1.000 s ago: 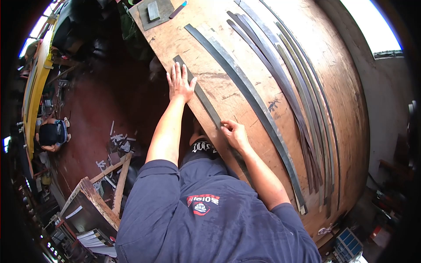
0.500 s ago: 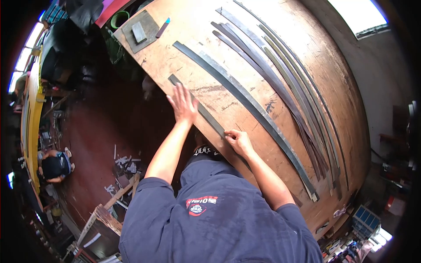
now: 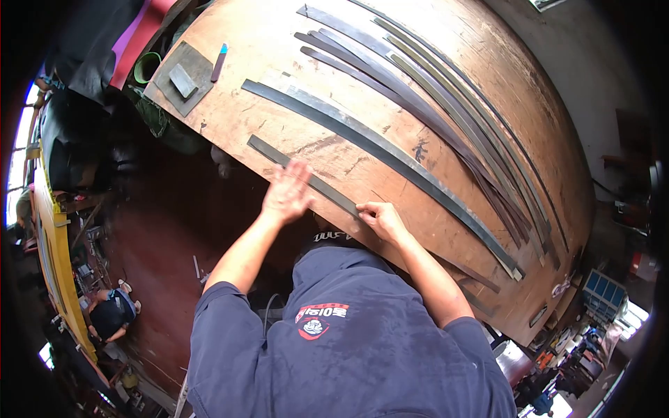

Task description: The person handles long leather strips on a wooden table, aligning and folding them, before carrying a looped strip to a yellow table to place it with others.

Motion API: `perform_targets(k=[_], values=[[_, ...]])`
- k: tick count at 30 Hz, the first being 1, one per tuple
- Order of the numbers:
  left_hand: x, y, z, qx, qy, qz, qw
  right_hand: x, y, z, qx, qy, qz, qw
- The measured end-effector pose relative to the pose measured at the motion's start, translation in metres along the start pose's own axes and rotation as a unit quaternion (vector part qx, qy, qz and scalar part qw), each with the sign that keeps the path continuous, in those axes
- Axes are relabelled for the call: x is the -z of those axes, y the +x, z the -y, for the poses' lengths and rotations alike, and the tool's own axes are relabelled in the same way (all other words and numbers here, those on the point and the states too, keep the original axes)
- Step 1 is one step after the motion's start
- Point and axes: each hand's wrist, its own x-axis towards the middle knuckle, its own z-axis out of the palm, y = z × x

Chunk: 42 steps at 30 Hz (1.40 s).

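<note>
A narrow flat dark strip lies along the near edge of the wooden table. My left hand is spread flat over its edge, fingers stretched out and slightly blurred. Farther along, my right hand pinches the strip's side between thumb and fingers. Beyond both hands rests a longer, wider dark strip with a paler band beside it. My right forearm hides part of the table edge, where another thin brown strip shows.
Several long dark strips lie bunched toward the far side. At the left corner a grey block sits on a dark square pad, beside a blue-tipped knife-like tool. Another person is low on the red floor.
The view has turned, so the table appears shifted. My left hand has slid back along the strip toward my right hand, which keeps its pinch.
</note>
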Motion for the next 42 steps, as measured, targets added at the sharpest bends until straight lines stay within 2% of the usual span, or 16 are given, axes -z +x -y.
perform_targets(k=[1,2,3,5,7,8,9,10,12,15,17,18,20,24,32,42], values=[[0.0,0.001,0.017,0.048,-0.009,-0.029,0.998,0.0,0.0,-0.001,-0.002,0.006,0.001,1.0],[-0.015,0.001,0.039,0.082,0.016,-0.096,0.992,0.0,-0.001,-0.001,-0.001,0.008,-0.001,1.0],[-0.002,0.004,0.045,0.148,0.059,-0.063,0.985,0.001,-0.001,-0.001,0.013,-0.004,-0.003,1.0],[-0.008,0.012,0.041,0.256,0.035,-0.145,0.955,0.001,-0.001,-0.002,0.033,-0.017,-0.004,0.999],[-0.01,0.02,-0.002,0.277,0.073,-0.163,0.944,0.002,0.0,-0.004,0.038,0.001,0.003,0.999],[-0.01,0.025,-0.035,0.3,0.008,-0.15,0.942,0.004,0.0,-0.002,0.044,-0.002,0.009,0.999],[-0.02,0.027,-0.067,0.302,-0.009,-0.181,0.936,0.008,-0.001,0.002,0.046,-0.018,0.028,0.998],[-0.029,0.031,-0.092,0.326,-0.033,-0.162,0.931,0.012,-0.001,0.004,0.048,-0.035,0.048,0.997],[-0.039,0.032,-0.117,0.364,-0.06,-0.145,0.918,0.017,-0.003,-0.002,0.065,-0.007,0.063,0.996],[-0.043,0.039,-0.12,0.382,-0.023,-0.202,0.901,0.026,-0.015,-0.025,0.088,0.053,0.104,0.989],[-0.044,0.039,-0.119,0.385,-0.027,-0.196,0.901,0.041,-0.033,-0.027,0.112,-0.052,0.083,0.989],[-0.045,0.039,-0.119,0.383,-0.014,-0.199,0.902,0.045,-0.038,-0.033,0.12,-0.059,0.098,0.986],[-0.045,0.04,-0.118,0.395,-0.007,-0.186,0.9,0.054,-0.046,-0.045,0.093,-0.002,0.129,0.987],[-0.039,0.04,-0.121,0.41,-0.025,-0.171,0.896,0.062,-0.053,-0.071,0.075,0.016,0.155,0.985],[-0.035,0.04,-0.124,0.423,-0.02,-0.16,0.892,0.057,-0.045,-0.117,0.075,0.132,0.167,0.974],[-0.037,0.041,-0.122,0.422,-0.002,-0.155,0.893,0.053,-0.049,-0.115,0.08,0.124,0.142,0.979]])
